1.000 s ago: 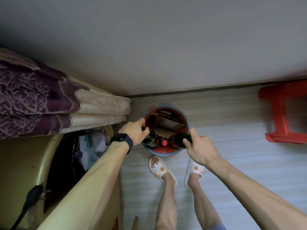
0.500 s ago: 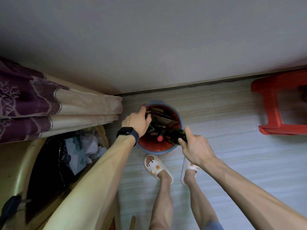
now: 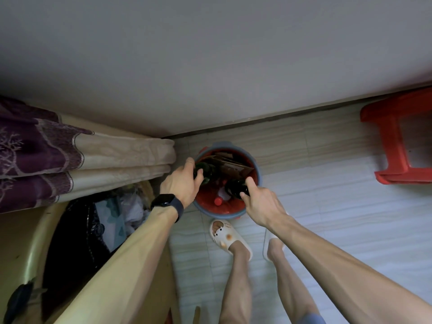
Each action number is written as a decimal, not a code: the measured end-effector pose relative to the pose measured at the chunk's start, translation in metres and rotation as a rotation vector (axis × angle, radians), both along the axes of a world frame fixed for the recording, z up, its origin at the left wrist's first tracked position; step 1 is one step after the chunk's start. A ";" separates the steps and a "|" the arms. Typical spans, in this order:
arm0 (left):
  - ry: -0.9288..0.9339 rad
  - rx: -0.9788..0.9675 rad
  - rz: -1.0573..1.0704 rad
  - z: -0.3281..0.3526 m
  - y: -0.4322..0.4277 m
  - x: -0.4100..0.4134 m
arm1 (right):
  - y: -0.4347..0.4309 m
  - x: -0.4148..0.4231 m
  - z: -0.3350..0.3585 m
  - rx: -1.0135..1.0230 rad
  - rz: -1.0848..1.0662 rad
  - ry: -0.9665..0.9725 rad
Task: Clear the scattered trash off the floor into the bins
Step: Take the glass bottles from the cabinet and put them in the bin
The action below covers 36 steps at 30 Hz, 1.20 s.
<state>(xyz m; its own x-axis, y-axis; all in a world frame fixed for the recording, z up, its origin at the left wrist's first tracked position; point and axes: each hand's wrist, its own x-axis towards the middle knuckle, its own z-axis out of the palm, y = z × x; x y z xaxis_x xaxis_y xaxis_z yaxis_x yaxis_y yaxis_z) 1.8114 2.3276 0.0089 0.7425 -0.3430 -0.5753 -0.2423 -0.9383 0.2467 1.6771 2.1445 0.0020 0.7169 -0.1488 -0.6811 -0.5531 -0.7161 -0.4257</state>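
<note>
1. Pale tiled floor [image 3: 339,218], with a lighter plank-patterned strip along the foot of the grey wall [image 3: 210,66]; dim light throughout.
2. Round bin [image 3: 256,167], blue-grey rim and red inside, standing on the floor near the wall, just beyond two white slippers [image 3: 224,232]. Inside it: cardboard [image 3: 233,168] leaning at the far side and a red-capped bottle [image 3: 218,201] lying low toward the front.
3. Left hand [image 3: 181,183], watch [image 3: 166,202] on the wrist, curled round a green bottle [image 3: 208,170] at the bin's left rim. Right hand [image 3: 261,204] wrapped round a second bottle [image 3: 236,188], dark, held over the bin's mouth near the front right rim.
4. Tight on the left: folded purple-and-cream fabric [image 3: 70,160] close beside the bin, and below it a yellow tub [image 3: 28,253] lined with a black bag [image 3: 70,242] holding crumpled paper and plastic. Open floor to the right, as far as a red stool [image 3: 395,146] well apart, by the wall.
5. Against half a second ago: second bottle further in over the bin's mouth; green bottle more exposed, with the left hand drawn back toward the rim. Bin, red stool and slippers unmoved.
</note>
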 end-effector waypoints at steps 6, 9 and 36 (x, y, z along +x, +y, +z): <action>0.006 0.043 0.021 0.017 0.016 -0.007 | 0.003 0.015 -0.031 -0.020 -0.090 -0.022; 0.007 0.083 0.010 0.016 0.018 -0.016 | 0.009 0.016 -0.039 -0.021 -0.043 -0.008; 0.223 0.107 -0.067 -0.112 -0.007 -0.081 | -0.009 0.040 -0.122 -0.217 0.140 0.024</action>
